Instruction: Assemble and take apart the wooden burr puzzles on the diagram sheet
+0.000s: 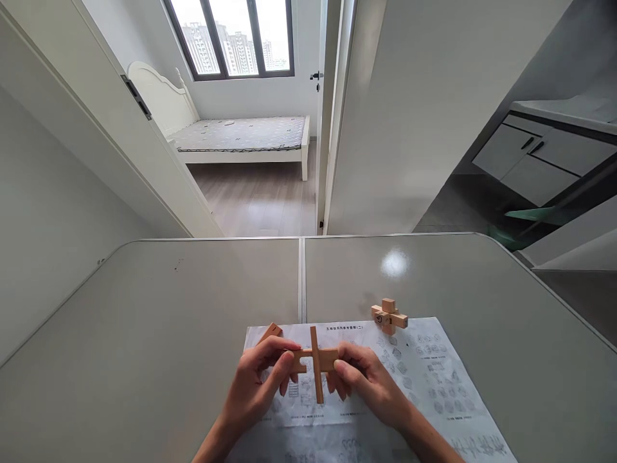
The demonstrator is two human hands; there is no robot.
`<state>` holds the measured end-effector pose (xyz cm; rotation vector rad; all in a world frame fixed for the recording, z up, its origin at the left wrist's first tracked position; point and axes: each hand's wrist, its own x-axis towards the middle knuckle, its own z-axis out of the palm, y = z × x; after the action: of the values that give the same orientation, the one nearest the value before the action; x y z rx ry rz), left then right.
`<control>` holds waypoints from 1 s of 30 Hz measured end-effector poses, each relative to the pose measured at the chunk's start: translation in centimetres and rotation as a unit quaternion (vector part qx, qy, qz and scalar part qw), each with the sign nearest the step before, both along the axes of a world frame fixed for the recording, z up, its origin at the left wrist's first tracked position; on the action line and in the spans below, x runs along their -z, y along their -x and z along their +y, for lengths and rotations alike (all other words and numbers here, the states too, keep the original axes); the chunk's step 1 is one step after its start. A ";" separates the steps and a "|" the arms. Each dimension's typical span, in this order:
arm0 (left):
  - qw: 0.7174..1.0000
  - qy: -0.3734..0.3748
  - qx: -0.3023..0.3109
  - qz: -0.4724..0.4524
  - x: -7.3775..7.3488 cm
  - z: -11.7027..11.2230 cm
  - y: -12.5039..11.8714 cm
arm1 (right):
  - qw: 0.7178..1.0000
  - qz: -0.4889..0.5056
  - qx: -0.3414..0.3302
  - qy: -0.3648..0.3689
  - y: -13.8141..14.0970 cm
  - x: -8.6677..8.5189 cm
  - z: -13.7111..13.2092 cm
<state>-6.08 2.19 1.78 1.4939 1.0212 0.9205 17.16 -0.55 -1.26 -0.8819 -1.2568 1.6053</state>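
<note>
Above a printed sheet, my left hand (260,373) pinches the left end of a notched wooden puzzle piece (329,360). The thumb and fingers of my right hand (369,379) grip its right end. A thin wooden bar (316,366) crosses this piece near its middle, roughly at right angles. Part of the notch shows as a gap left of the bar. Whether the bar sits inside the notch I cannot tell. Just behind my left hand lies another wooden piece (274,330), partly hidden by the fingers.
A cross-shaped assembled wooden puzzle (389,316) rests at the back edge of the printed instruction sheet (463,399), right of my hands. The sheet lies on a grey table (144,334) with a seam down its middle. Beyond the table are a doorway and a bed (241,135).
</note>
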 end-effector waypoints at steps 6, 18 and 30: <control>0.998 0.052 0.011 -0.040 1.0 -0.3 0.0 | 0.988 0.137 -0.054 0.058 -0.2 0.3 0.2; 0.989 0.119 0.059 -0.061 1.1 -0.3 -0.8 | 0.956 0.215 -0.183 0.079 -0.7 0.9 0.7; 0.990 0.123 0.046 -0.049 0.6 -0.1 -1.0 | 0.968 0.171 -0.173 0.061 -1.0 1.8 0.4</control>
<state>-5.06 2.11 1.20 1.2660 0.9492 0.7660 18.16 -0.13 -3.06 -0.4399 -1.1141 2.0284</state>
